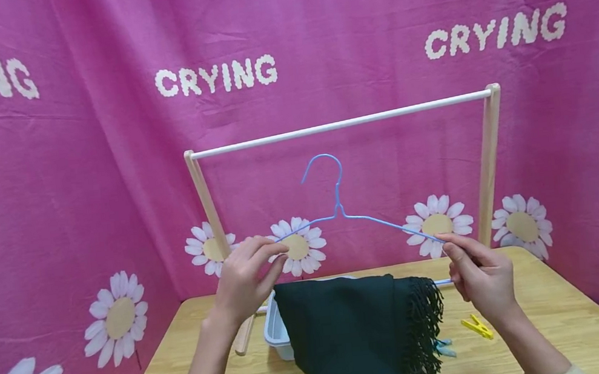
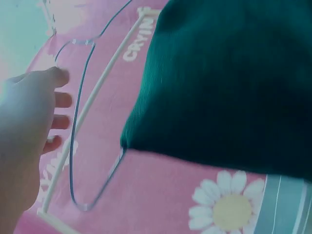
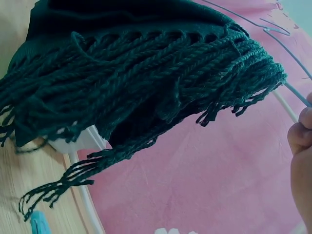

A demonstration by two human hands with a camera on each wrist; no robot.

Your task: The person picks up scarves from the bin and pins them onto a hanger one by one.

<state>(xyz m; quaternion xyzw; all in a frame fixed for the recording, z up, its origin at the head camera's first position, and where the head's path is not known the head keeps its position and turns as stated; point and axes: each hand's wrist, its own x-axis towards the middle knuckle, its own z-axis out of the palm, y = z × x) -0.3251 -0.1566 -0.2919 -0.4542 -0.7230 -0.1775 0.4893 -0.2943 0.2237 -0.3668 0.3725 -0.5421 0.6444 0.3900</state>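
A thin blue wire hanger [image 1: 338, 201] is held up in front of me, its hook upward. Over its lower bar hangs a folded dark green scarf [image 1: 348, 334], with twisted fringe [image 3: 170, 83] along one side. My right hand [image 1: 481, 274] pinches the hanger's right shoulder between thumb and fingers. At the left shoulder is my left hand [image 1: 245, 275], thumb and forefinger spread a little apart. In the left wrist view, the fingers of the left hand [image 2: 34, 117] lie beside the wire with a gap. The scarf hides the hanger's lower bar in the head view.
A wooden rack with a white top rail [image 1: 342, 125] stands behind the hanger. Partly behind the scarf is a pale blue basin [image 1: 277, 332]. A yellow clothespin [image 1: 477, 327] and blue clothespins [image 1: 445, 348] lie on the wooden table [image 1: 566, 329]. Pink curtains surround it.
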